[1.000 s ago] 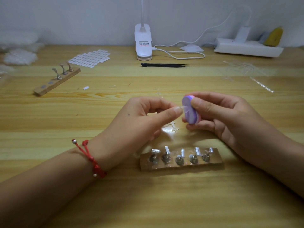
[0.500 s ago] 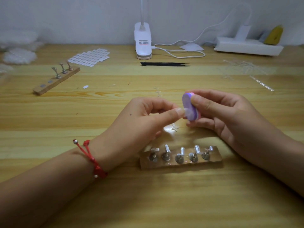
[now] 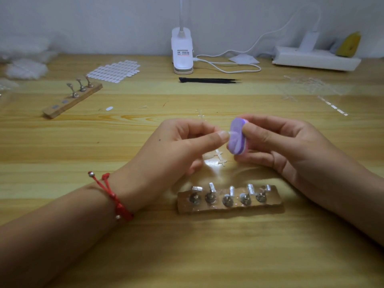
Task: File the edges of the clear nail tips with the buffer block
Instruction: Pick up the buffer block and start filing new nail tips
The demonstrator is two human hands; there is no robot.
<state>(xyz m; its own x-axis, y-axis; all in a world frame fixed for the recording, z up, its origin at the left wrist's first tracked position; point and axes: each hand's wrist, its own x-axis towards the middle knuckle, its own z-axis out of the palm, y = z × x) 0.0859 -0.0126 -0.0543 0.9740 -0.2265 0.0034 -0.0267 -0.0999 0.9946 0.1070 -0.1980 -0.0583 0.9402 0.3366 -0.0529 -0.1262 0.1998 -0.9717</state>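
My right hand (image 3: 288,146) grips a small oval buffer block (image 3: 236,137) with a purple face and pink side, its purple face turned to the left. My left hand (image 3: 174,148) pinches a clear nail tip (image 3: 230,133) between thumb and forefinger and holds it against that purple face. The tip is tiny and nearly see-through, mostly hidden by my fingertips. Both hands hover above the wooden table (image 3: 187,256). Below them lies a wooden holder (image 3: 229,201) with several metal stands carrying clear tips.
A second wooden holder (image 3: 71,100) with three stands lies far left, by a sheet of white stickers (image 3: 114,71). Black tweezers (image 3: 209,80), a white clip lamp (image 3: 182,53) with cable, and a power strip (image 3: 315,60) sit at the back. Clear sprue bits (image 3: 218,157) lie under my hands.
The buffer block has shifted slightly up and down against the tip between frames; both hands stay in about the same place and keep their holds.
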